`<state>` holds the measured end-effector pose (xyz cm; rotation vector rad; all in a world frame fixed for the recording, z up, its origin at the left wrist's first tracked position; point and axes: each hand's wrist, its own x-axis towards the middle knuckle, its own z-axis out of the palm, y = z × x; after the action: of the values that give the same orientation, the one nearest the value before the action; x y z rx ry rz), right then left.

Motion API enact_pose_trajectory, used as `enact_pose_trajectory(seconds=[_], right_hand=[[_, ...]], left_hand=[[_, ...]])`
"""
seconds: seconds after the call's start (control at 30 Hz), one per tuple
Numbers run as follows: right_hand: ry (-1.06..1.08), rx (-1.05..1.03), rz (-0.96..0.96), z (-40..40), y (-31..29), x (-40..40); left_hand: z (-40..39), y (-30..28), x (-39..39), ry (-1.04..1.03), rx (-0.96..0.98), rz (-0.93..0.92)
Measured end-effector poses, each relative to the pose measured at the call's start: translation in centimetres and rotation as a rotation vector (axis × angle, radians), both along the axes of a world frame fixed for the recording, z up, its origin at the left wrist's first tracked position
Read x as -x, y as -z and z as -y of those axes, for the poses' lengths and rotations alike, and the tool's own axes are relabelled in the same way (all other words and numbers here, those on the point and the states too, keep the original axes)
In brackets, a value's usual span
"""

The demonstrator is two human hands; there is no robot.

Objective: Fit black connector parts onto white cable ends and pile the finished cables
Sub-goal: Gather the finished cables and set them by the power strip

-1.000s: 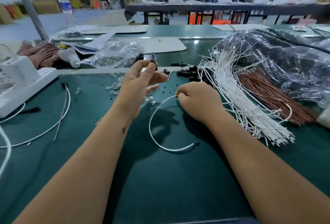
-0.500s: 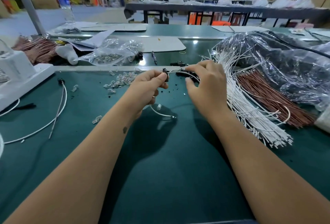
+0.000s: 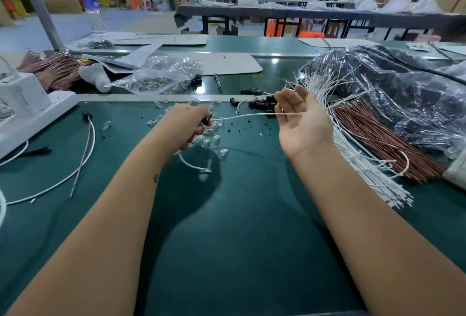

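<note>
Over the green mat, the hands have parted — left hand (image 3: 185,124) pinching the white cable (image 3: 248,115), right hand (image 3: 301,120) now open.

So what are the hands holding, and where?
The left hand grips a white cable at its black connector end. The right hand lies open, the cable crossing its fingers.

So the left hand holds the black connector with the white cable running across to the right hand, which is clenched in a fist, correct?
Not quite. In the head view the right hand is open, palm up, with the white cable lying across its fingers. The left hand does grip the black connector.
</note>
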<state>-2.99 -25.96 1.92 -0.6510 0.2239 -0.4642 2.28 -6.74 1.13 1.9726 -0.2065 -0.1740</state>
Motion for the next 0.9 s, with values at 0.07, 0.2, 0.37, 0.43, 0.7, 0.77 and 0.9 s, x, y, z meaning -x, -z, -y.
enact_pose_trajectory(seconds=[0.07,0.2,0.37,0.43,0.7,0.77,0.9], right_hand=[[0.095,0.04,-0.039,0.4,-0.1,0.1],[0.289,0.852,-0.212,0.7,0.0,0.4],[-0.007,1.196,-0.303,-1.3,0.8,-0.5],[0.073,1.207,-0.324,-2.0,0.8,-1.2],[0.101,1.325,-0.138,-2.5,3.1,-1.7],[0.033,1.34,-0.153,-2.7,3.3,-1.7],[0.018,1.214,-0.227,-3.3,3.2,-2.1]], left_hand=[[-0.6,0.7,-0.1,-0.039,-0.277,0.218],[-0.5,1.8,0.2,-0.039,-0.356,0.408],[0.5,2.2,0.2,-0.032,-0.109,0.503],[0.5,2.5,0.0,-0.025,-0.033,0.447],[0.8,2.8,-0.5,-0.106,-0.077,0.501],[1.0,2.8,-0.7,-0.143,-0.057,0.467],[1.3,2.6,-1.1,-0.212,0.044,0.325]])
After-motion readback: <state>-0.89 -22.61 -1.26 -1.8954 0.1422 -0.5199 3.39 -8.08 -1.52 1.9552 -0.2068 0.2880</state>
